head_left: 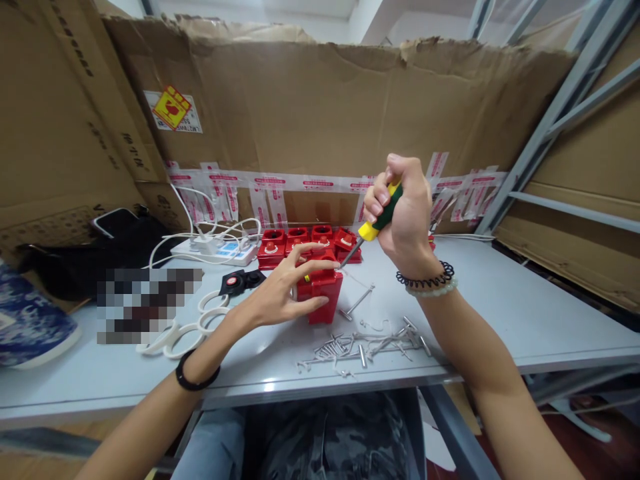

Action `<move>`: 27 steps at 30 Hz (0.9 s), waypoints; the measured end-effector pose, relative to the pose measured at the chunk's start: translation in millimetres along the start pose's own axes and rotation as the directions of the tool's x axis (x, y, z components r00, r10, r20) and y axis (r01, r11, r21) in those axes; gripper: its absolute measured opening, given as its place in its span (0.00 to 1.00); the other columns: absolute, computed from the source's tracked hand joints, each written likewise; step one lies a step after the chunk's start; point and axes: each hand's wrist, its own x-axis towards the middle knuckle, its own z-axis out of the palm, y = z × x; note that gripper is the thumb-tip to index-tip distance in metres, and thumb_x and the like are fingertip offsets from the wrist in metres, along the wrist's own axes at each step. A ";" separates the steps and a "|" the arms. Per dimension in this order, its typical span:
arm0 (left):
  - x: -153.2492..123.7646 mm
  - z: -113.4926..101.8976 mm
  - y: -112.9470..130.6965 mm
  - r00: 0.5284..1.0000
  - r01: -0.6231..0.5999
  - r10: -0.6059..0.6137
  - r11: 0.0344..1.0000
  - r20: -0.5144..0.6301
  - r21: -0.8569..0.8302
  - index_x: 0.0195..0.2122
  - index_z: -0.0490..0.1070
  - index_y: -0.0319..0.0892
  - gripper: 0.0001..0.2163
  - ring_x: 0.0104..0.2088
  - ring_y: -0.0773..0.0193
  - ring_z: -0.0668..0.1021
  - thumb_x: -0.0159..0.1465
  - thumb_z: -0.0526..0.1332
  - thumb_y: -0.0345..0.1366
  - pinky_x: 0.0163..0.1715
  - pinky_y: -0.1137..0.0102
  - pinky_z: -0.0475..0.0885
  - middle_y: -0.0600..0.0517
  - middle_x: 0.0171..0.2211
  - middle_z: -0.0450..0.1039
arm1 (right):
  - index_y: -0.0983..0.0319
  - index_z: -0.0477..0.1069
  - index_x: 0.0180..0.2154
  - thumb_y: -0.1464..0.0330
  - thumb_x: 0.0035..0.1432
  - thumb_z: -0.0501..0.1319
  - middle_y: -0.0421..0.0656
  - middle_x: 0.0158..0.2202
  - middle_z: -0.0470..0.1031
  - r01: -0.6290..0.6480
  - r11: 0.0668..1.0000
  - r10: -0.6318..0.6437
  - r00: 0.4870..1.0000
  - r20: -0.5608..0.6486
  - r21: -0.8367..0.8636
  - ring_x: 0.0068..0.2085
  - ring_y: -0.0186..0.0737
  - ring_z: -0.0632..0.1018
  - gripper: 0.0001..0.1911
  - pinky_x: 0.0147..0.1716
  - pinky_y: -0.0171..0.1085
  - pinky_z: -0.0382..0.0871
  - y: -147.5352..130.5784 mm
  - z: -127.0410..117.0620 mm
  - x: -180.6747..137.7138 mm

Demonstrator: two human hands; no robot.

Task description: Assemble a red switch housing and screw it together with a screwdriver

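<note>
My left hand [293,287] grips a red box-shaped housing [325,300] that stands on the table, fingers over its top and thumb on its near side. In my right hand [405,207] is a screwdriver with a green and yellow handle [386,213], the fist wrapped round it. Its shaft slants down to the left, and the tip meets the upper right edge of the housing; the exact contact is too small to make out. Just in front lie several small metal T-bars with white cords [370,347]. One more T-bar [359,301] lies right of the housing.
Behind my left hand stand several similar red housings [273,250]. White rings [185,340], dark round parts [233,283] and a white power strip [220,250] with cables are at left. A cardboard wall [325,113] closes the back; a metal frame [530,147] rises at right.
</note>
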 end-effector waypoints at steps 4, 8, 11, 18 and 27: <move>0.0 -0.9 0.1 1.000 0.003 -0.003 1.000 0.001 -0.002 0.56 0.63 0.52 0.22 0.62 0.50 0.61 0.62 0.64 0.39 0.60 0.51 0.61 0.47 0.61 0.54 | 0.58 0.53 0.20 0.53 0.53 0.61 0.30 0.13 0.51 0.027 0.995 -0.023 0.999 -0.037 0.096 0.14 0.27 0.58 0.23 0.11 0.30 0.51 -1.6 3.0 -1.5; 0.3 -1.2 -0.5 1.000 0.003 -0.003 1.000 -0.002 -0.016 0.56 0.63 0.52 0.22 0.62 0.50 0.61 0.61 0.64 0.38 0.61 0.52 0.61 0.47 0.61 0.54 | 0.57 0.53 0.21 0.55 0.53 0.61 0.30 0.13 0.51 0.019 0.995 -0.017 1.000 -0.017 0.093 0.13 0.27 0.58 0.21 0.11 0.31 0.51 0.9 4.0 -2.2; 0.8 -1.3 -0.9 1.000 0.001 -0.001 1.000 -0.008 -0.023 0.56 0.64 0.53 0.22 0.62 0.50 0.62 0.61 0.64 0.38 0.61 0.52 0.61 0.48 0.61 0.54 | 0.57 0.53 0.21 0.55 0.55 0.60 0.30 0.14 0.52 0.029 0.996 -0.028 1.000 -0.009 0.090 0.13 0.28 0.58 0.21 0.11 0.31 0.51 2.6 3.4 -1.8; 1.3 -0.5 -0.8 1.000 -0.001 0.000 0.999 -0.009 -0.032 0.57 0.63 0.53 0.22 0.61 0.50 0.63 0.61 0.64 0.37 0.61 0.51 0.60 0.48 0.61 0.54 | 0.57 0.54 0.22 0.52 0.54 0.59 0.30 0.13 0.52 0.040 0.998 -0.040 0.999 0.003 0.049 0.13 0.28 0.58 0.22 0.11 0.31 0.52 4.3 2.1 -0.6; 0.4 -0.1 -2.8 1.000 0.004 -0.003 0.999 0.020 -0.043 0.58 0.61 0.54 0.23 0.60 0.50 0.64 0.62 0.63 0.38 0.59 0.49 0.61 0.48 0.61 0.55 | 0.55 0.61 0.35 0.56 0.57 0.55 0.32 0.19 0.60 0.095 0.994 -0.103 0.982 0.157 0.056 0.20 0.32 0.65 0.10 0.15 0.30 0.62 6.1 5.8 -9.2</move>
